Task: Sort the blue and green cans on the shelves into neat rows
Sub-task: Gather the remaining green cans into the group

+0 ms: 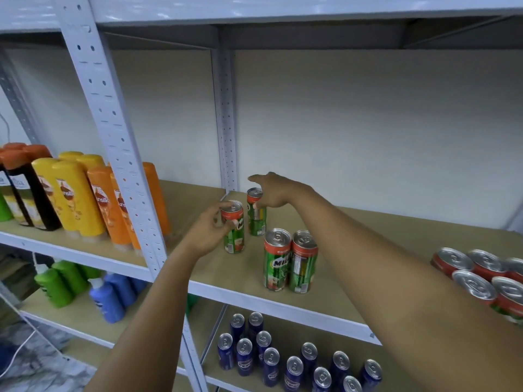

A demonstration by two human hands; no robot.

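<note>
- Blue cans (271, 366) stand nearest, upright in a loose cluster on the lower shelf (402, 360), not in straight rows.
- Two green cans (290, 260) stand touching side by side near the front edge of the middle shelf (382, 250).
- Left hand (210, 230) grips a green can (234, 227) from its left side, thumb across the front; can upright on the middle shelf.
- Right hand (273, 193) holds a second green can (256, 213) just behind the first, thumb on its side, forefinger stretched out over its top.
- More red-and-green cans (481, 278) sit grouped at the right end of the same shelf, well apart from the hands.
- Orange and yellow bottles (85, 199) fill the bay to the left; green and blue bottles (85, 287) sit on the shelf below them.
</note>
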